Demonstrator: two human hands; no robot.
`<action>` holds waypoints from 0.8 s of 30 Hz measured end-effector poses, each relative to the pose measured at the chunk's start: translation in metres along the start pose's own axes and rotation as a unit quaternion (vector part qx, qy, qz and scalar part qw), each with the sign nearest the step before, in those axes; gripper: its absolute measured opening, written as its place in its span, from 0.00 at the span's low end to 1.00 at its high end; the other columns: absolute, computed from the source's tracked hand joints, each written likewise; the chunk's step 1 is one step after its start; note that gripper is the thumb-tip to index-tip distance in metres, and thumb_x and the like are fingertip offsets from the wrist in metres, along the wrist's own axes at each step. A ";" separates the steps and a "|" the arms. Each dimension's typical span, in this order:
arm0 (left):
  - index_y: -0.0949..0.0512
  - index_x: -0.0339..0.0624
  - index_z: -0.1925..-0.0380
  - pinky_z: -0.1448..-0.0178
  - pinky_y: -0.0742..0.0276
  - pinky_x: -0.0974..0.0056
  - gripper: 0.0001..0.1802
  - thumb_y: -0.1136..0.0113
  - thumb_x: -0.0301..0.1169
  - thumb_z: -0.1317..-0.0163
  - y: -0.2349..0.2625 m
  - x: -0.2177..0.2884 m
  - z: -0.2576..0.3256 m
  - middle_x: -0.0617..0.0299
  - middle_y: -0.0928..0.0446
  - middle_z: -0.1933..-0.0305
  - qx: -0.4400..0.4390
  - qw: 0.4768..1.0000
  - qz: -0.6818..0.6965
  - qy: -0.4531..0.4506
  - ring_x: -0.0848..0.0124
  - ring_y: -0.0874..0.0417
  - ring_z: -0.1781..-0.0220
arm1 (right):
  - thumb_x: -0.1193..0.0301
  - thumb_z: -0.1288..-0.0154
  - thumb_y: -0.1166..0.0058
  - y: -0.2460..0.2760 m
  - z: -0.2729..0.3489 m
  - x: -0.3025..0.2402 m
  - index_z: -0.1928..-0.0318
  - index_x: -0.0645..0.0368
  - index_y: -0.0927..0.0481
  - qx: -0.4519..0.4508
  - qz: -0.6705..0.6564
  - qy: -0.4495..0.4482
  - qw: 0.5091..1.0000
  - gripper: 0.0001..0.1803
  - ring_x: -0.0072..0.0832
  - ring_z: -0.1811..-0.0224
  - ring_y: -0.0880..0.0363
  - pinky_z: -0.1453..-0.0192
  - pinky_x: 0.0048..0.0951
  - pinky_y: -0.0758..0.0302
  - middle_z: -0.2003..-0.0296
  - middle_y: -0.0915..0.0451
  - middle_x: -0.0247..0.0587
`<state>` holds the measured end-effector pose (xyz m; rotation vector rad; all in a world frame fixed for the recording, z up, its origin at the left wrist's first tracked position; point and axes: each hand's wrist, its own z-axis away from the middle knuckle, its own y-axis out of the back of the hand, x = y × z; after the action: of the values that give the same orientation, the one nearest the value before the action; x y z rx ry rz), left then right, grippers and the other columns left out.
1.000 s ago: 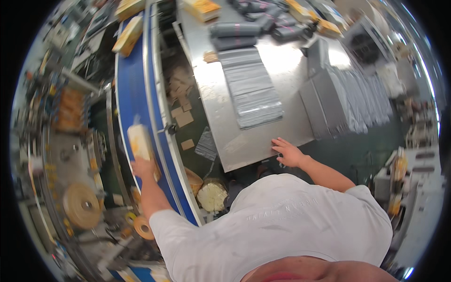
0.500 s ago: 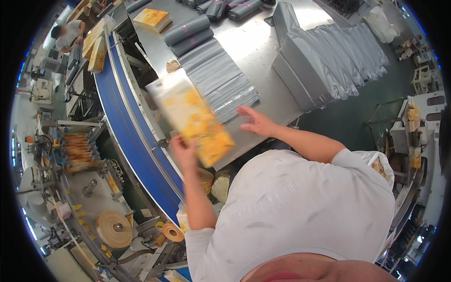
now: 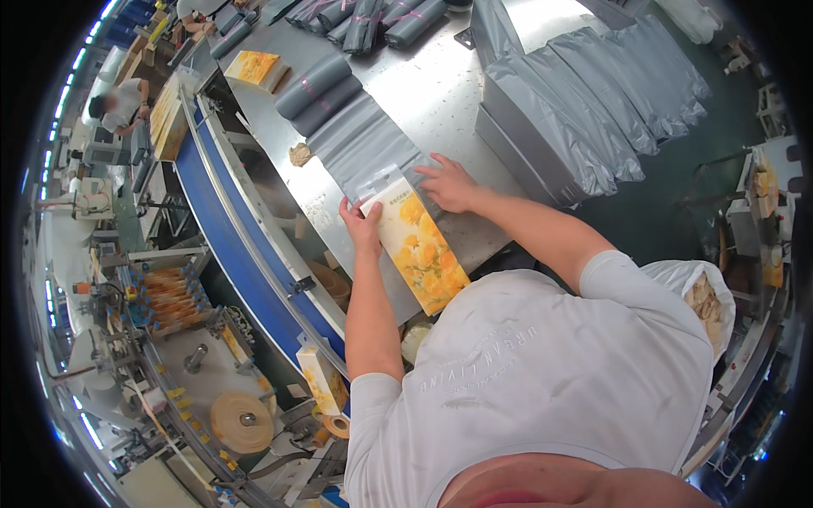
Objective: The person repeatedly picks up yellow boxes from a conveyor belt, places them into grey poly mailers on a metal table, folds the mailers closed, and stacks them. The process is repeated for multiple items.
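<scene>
There's a short line of small dark printing on the flowered pack (image 3: 421, 250), up near its far end on the white part; below that it's all yellow blossoms. Fainter lettering runs across the front of the white shirt (image 3: 542, 381), tilted from where I stand.

The pack lies aslant between the two hands, its far end over the flat grey bags (image 3: 360, 140) on the metal table (image 3: 432, 93), its near end by the shirt. The left hand (image 3: 364, 227) is at its left edge near the top, thumb against the side and a finger stretched out; I can't tell whether the other fingers are gripping underneath. The right hand (image 3: 450, 184) is just past the opposite edge, fingers spread wide over the bags.

Grey rolls (image 3: 318, 95) sit beyond the bags, and another pack (image 3: 322, 378) stands by the near end of the blue belt (image 3: 222, 212).
</scene>
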<state>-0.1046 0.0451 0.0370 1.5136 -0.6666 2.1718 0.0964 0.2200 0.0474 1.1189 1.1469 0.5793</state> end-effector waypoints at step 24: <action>0.31 0.28 0.32 0.18 0.47 0.36 0.38 0.31 0.44 0.33 -0.006 -0.004 0.038 0.33 0.43 0.20 -0.014 0.790 -0.530 -0.309 0.37 0.45 0.17 | 0.67 0.41 0.31 0.004 -0.033 0.005 0.23 0.58 0.35 0.179 -0.223 0.008 0.958 0.45 0.53 0.25 0.36 0.21 0.47 0.36 0.29 0.29 0.52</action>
<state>-0.0714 0.0265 0.0457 1.9114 0.0588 0.8080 0.0683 0.2385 0.0487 1.1060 1.5025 0.0279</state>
